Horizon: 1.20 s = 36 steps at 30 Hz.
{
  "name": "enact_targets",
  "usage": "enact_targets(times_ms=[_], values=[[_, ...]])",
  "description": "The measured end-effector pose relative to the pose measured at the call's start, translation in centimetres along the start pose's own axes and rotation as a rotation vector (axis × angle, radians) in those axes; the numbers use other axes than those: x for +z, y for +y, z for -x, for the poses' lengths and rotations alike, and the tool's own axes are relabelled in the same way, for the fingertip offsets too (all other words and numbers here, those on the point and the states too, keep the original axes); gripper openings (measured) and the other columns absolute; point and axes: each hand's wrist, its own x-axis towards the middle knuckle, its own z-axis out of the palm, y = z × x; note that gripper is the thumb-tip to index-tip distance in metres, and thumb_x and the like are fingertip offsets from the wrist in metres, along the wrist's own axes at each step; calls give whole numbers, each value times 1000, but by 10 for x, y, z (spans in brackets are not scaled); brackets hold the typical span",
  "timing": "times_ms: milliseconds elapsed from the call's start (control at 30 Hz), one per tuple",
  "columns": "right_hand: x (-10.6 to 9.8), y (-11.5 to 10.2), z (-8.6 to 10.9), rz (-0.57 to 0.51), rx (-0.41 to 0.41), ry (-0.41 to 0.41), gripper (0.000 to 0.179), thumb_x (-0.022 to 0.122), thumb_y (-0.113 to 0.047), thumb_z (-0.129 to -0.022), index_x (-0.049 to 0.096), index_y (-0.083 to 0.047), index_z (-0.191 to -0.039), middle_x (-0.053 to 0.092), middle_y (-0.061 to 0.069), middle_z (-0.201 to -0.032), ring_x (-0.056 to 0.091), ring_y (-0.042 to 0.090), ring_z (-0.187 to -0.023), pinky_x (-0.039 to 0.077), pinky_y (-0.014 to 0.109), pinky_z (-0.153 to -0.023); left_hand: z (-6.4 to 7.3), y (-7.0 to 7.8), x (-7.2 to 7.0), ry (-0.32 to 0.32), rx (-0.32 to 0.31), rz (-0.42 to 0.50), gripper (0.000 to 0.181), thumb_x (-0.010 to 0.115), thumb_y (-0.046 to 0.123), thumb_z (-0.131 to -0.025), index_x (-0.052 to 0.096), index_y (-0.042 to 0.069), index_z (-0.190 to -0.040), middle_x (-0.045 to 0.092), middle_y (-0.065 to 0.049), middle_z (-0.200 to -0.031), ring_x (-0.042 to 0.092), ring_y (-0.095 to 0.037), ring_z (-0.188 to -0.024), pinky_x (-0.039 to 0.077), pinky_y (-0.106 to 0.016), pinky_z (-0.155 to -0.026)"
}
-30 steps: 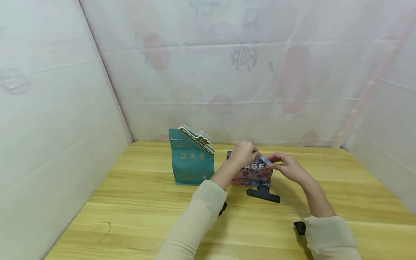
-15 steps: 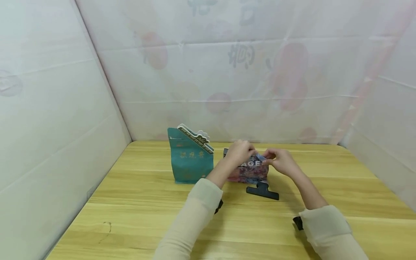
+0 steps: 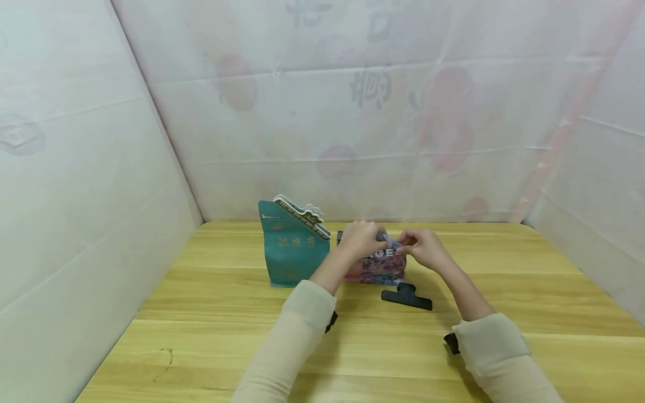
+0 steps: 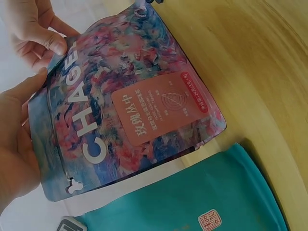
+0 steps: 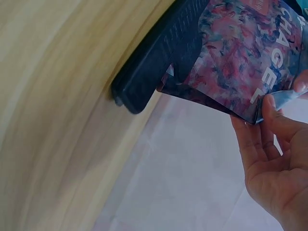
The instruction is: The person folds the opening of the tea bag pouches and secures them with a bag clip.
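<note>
A blue-and-pink printed pouch [image 3: 375, 271] stands on the table, with white lettering across its front. My left hand [image 3: 361, 239] grips its top edge, thumb in front, as the left wrist view shows. With thumb and fingers, my right hand [image 3: 425, 249] pinches the pouch's top right corner. A pale blue flap [image 5: 285, 98] is folded over between the two hands. Just in front of the pouch lies a black wide-jaw clip [image 3: 407, 296]. To the left stands a teal pouch [image 3: 296, 254], its upper right corner held by a decorated white-and-gold clip [image 3: 304, 217].
The wooden table [image 3: 211, 330] runs up to a pale printed cloth wall [image 3: 282, 129] at the back. More cloth walls stand at the left and right. The teal pouch is close beside my left hand.
Both hands and the printed pouch have shifted left, closer to the teal pouch. The black clip stays on the table. The hold on the pouch's top looks the same.
</note>
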Motion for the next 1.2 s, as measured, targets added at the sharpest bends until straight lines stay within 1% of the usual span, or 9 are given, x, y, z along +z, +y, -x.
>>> enact_targets(times_ms=[100,200,333,467,567,733,867,1067,1200], values=[[1,-1,-1,-11,10,-2,6,69,0,-80,65,-2,-85,62,4,-74,60,24,-72,47,36,-60,0,0,2,15,-13,-18,29,58,45,-88,69,27,-108,62,11,-76,46,-7,-52,32,-21,-44],[1,-1,-1,-11,19,-2,6,68,0,-81,65,-1,-86,62,4,-76,60,25,-74,47,37,-61,0,-1,4,42,-13,-30,28,56,45,-89,70,28,-107,63,11,-77,45,-6,-51,32,-20,-44],[2,-1,0,-9,32,6,6,68,0,-81,65,-2,-87,63,5,-77,60,27,-76,48,38,-61,0,-1,7,72,-1,-60,29,55,46,-89,70,28,-107,64,11,-77,43,-6,-49,31,-20,-43],[3,-1,1,-7,34,18,7,68,0,-81,66,-2,-86,63,5,-78,60,28,-77,48,38,-62,-1,-1,8,94,21,-104,29,56,48,-88,70,31,-107,63,12,-74,41,-6,-46,27,-21,-41],[3,-1,1,-9,37,26,6,68,0,-81,66,-3,-86,63,5,-77,60,28,-77,48,38,-62,-1,-1,9,112,29,-112,26,58,47,-86,70,33,-104,63,12,-71,39,-6,-46,26,-21,-40],[4,-1,3,-23,37,24,7,68,0,-81,65,-4,-85,63,5,-77,59,27,-77,47,37,-61,-2,0,11,144,14,-86,23,61,46,-85,73,33,-100,58,13,-61,33,-6,-42,23,-21,-39],[4,-1,3,-31,34,22,7,68,0,-80,65,-5,-83,62,4,-76,59,26,-76,47,37,-61,-1,0,10,145,12,-64,22,62,46,-84,73,34,-97,56,14,-56,29,-6,-40,21,-20,-38],[2,-2,3,-49,36,1,7,68,0,-80,64,-4,-83,63,5,-78,59,28,-78,47,39,-62,-2,-2,9,109,8,-30,21,63,47,-83,73,35,-97,60,16,-63,30,-5,-41,21,-19,-39],[1,-2,2,-59,44,-16,6,68,-2,-81,64,-4,-85,63,6,-80,59,28,-80,47,39,-63,-2,-3,9,76,15,-19,25,60,48,-85,72,34,-102,54,14,-55,26,-6,-40,20,-20,-39]])
